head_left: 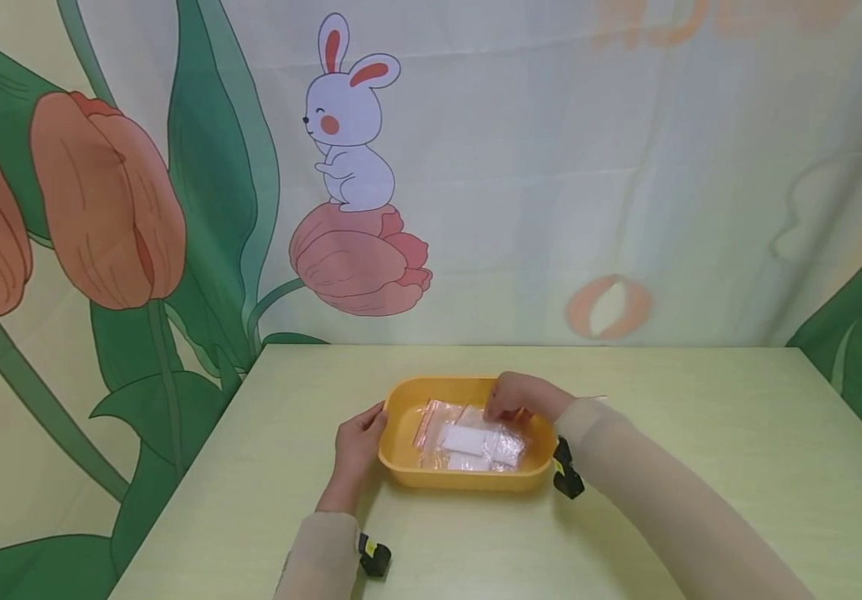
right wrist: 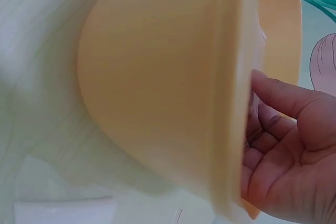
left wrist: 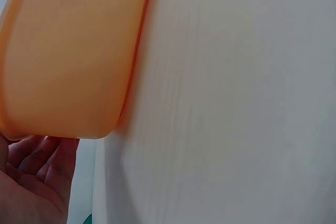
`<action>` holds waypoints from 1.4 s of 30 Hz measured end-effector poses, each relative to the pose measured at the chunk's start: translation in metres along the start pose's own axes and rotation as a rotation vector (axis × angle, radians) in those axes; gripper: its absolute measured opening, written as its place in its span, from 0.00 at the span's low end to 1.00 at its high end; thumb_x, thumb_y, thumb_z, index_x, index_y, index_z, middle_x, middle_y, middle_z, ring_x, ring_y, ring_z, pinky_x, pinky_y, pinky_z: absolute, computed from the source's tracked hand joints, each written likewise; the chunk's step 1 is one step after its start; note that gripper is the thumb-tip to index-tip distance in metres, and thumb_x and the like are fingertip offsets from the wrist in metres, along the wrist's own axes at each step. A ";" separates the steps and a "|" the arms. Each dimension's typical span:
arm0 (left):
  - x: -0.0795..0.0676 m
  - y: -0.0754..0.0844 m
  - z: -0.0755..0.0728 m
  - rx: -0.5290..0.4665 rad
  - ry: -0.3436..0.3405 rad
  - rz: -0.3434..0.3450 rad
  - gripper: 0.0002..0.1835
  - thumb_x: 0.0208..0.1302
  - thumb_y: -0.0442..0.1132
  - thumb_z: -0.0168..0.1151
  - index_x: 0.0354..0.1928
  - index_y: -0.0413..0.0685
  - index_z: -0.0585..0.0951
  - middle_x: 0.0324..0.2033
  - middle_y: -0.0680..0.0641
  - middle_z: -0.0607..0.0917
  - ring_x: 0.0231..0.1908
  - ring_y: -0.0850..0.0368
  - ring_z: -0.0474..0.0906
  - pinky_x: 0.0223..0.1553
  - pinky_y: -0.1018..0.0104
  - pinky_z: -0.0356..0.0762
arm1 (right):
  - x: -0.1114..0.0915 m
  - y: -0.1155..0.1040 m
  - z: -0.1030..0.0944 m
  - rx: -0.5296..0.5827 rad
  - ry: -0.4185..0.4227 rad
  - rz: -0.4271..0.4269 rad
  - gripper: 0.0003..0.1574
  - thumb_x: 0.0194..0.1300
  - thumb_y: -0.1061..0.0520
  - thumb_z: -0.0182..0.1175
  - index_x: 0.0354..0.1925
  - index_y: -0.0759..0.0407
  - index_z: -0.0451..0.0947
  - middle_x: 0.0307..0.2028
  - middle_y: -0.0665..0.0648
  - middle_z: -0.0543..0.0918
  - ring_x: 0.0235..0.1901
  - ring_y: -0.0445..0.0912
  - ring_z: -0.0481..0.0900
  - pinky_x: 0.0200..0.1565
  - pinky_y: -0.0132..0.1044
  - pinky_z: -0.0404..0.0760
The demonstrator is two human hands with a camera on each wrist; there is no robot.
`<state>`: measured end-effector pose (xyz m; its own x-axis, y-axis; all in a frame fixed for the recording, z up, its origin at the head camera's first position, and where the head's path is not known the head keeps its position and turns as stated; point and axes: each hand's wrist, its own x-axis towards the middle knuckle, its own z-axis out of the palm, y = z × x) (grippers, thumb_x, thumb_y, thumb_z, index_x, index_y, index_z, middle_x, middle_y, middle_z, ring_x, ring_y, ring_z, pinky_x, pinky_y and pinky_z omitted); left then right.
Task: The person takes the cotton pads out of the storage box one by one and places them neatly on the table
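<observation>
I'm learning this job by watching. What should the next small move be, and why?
Probably lift one packet with the right hand: its fingers reach down among the packets inside the tray, though their grip is hidden, and the left hand holds the tray's end, which should steady it.

The head camera is facing forward and down from above the grip, nearby wrist cameras (head_left: 375,557) (head_left: 568,473) sharing the tray (head_left: 461,480).

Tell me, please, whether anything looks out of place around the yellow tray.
Only one thing: what looks like a white-filled clear packet lies on the table, outside the yellow tray, while similar packets lie inside it. Nothing visible looks spilled or damaged.
</observation>
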<state>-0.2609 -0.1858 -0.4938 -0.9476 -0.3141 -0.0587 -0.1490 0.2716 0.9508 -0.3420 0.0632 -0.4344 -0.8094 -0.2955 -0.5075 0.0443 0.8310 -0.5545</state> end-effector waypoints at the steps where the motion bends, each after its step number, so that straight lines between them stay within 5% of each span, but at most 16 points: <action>1: 0.000 0.000 0.000 -0.003 0.000 -0.003 0.19 0.77 0.38 0.54 0.64 0.37 0.78 0.65 0.37 0.80 0.70 0.40 0.74 0.70 0.48 0.75 | 0.001 0.000 0.000 -0.006 0.005 0.001 0.09 0.66 0.56 0.67 0.30 0.58 0.80 0.22 0.50 0.73 0.30 0.44 0.73 0.34 0.31 0.79; 29: -0.001 0.001 -0.001 0.010 -0.011 0.008 0.20 0.78 0.38 0.53 0.65 0.37 0.78 0.65 0.36 0.80 0.70 0.40 0.73 0.71 0.48 0.74 | 0.003 -0.003 -0.008 0.004 0.085 -0.039 0.10 0.70 0.58 0.64 0.42 0.66 0.85 0.27 0.53 0.81 0.29 0.43 0.79 0.41 0.35 0.90; 42: -0.003 0.002 -0.002 0.017 -0.008 0.025 0.19 0.77 0.38 0.53 0.64 0.36 0.78 0.64 0.35 0.81 0.68 0.40 0.75 0.69 0.49 0.77 | -0.007 -0.010 -0.016 0.091 0.057 -0.041 0.10 0.71 0.63 0.62 0.44 0.69 0.84 0.20 0.51 0.79 0.21 0.39 0.79 0.35 0.33 0.90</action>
<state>-0.2583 -0.1859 -0.4910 -0.9532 -0.2999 -0.0375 -0.1300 0.2949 0.9466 -0.3460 0.0641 -0.4146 -0.8433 -0.2994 -0.4464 0.0609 0.7718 -0.6329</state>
